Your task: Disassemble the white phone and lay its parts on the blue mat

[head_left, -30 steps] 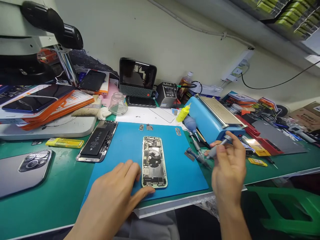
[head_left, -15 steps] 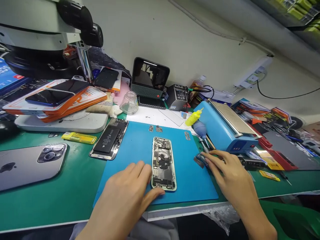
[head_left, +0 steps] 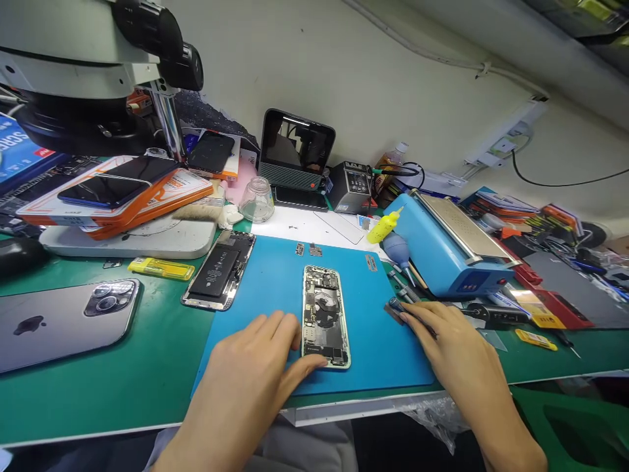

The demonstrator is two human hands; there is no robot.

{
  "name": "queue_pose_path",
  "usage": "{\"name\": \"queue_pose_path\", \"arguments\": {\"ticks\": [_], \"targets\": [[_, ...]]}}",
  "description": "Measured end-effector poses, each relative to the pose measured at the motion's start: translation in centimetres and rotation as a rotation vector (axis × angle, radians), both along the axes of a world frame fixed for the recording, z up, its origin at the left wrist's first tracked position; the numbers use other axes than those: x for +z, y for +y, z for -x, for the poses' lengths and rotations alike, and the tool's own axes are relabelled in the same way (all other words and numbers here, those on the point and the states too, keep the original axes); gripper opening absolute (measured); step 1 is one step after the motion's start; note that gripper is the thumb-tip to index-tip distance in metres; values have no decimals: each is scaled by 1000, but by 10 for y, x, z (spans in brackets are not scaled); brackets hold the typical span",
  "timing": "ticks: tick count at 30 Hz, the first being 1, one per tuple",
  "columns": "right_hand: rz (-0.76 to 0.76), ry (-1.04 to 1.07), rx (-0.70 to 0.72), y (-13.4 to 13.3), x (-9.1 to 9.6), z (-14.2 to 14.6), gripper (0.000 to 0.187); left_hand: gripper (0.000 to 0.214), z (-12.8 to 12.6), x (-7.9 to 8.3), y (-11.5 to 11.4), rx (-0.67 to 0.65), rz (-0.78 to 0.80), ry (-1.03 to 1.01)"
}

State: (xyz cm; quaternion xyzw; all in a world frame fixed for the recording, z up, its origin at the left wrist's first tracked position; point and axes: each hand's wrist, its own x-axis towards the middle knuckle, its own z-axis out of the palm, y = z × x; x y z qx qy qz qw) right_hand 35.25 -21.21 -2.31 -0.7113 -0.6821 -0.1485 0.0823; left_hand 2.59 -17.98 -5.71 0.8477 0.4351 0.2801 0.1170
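An opened phone with its boards bare lies upright in the middle of a blue mat. My left hand lies flat on the mat just left of it, fingers spread, thumb touching the phone's bottom edge. My right hand rests at the mat's right edge with fingers stretched out. Its fingertips lie on a dark-tipped hand tool among several screwdrivers. No grip on the tool shows.
A phone screen with battery lies at the mat's left corner, with a yellow lighter and a grey phone further left. Small metal plates sit above the phone. A blue heating machine, yellow bottle and microscope crowd the bench.
My right hand, which held a silver screwdriver up one second ago, has come down onto the tools at the mat's edge. The left hand has stayed by the phone. The view has shifted.
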Motion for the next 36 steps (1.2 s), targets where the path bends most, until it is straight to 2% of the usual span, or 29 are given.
{"name": "queue_pose_path", "arguments": {"ticks": [3, 5, 7, 9, 10, 12, 14, 17, 20, 24, 27, 31, 33, 36], "targets": [[-20, 70, -106, -2, 8, 8, 55, 31, 0, -2, 0, 29, 49, -60], [-137, 152, -213, -3, 14, 22, 52, 22, 1, -1, 0, 45, 77, -87], [-319, 377, -261, -4, 19, 40, 44, 16, 2, -1, -1, 62, 103, -105], [-416, 771, -135, -2, 18, 59, 34, 14, 3, 0, -1, 80, 114, -113], [-389, 918, -67, 0, 16, 67, 32, 14, 4, 0, -1, 89, 117, -117], [-323, 1042, -2, 4, 7, 79, 33, 17, 4, 0, -2, 107, 127, -127], [-304, 1009, -5, 7, -4, 84, 42, 18, 5, -1, -1, 107, 140, -135], [-340, 844, -19, 7, -16, 85, 57, 16, 6, -2, -1, 83, 137, -124], [-381, 776, 31, 5, -16, 89, 60, 13, 6, -3, -1, 72, 113, -103], [-454, 998, 183, 9, -5, 113, 55, 11, 6, -3, -1, 64, 85, -89], [-348, 1146, 306, 20, -5, 134, 54, 12, 5, -3, -1, 69, 68, -77], [-217, 1139, 410, 32, -17, 150, 59, 16, 5, -2, -1, 61, 52, -68], [-209, 1121, 424, 33, -21, 152, 58, 19, 5, -1, -1, 57, 47, -70], [-353, 1103, 323, 30, -17, 145, 55, 24, 5, 2, 0, 52, 27, -67]]}}
